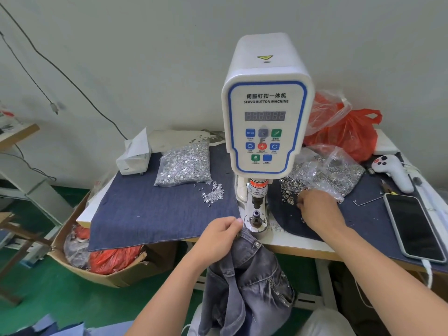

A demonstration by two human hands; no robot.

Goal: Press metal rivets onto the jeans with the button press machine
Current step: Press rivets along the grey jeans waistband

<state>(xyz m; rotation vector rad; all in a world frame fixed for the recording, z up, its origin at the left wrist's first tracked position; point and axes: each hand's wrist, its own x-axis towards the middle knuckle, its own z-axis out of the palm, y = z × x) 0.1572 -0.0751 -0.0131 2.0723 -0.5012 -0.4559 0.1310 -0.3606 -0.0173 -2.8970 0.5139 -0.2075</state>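
The white button press machine (265, 122) is standing at the middle of the table (300, 246), its lower die (255, 218) sitting just below the panel at six o'clock. The grey jeans (247, 275) are hanging off the table's front edge, their waistband lying right at the die's base. The left hand (219, 235) is gripping the waistband at about seven o'clock from the die, fingers curled round the denim. The right hand (317, 209) is reaching out at three o'clock from the die, its fingers bent down into the loose ring-shaped rivets (289, 190) spilling from a clear bag (332, 168); whether it is pinching one I cannot tell. Another bag of silver tacks (184, 166) is lying at ten o'clock on the blue cloth (145, 214). A phone (414, 226) is lying at the far right.
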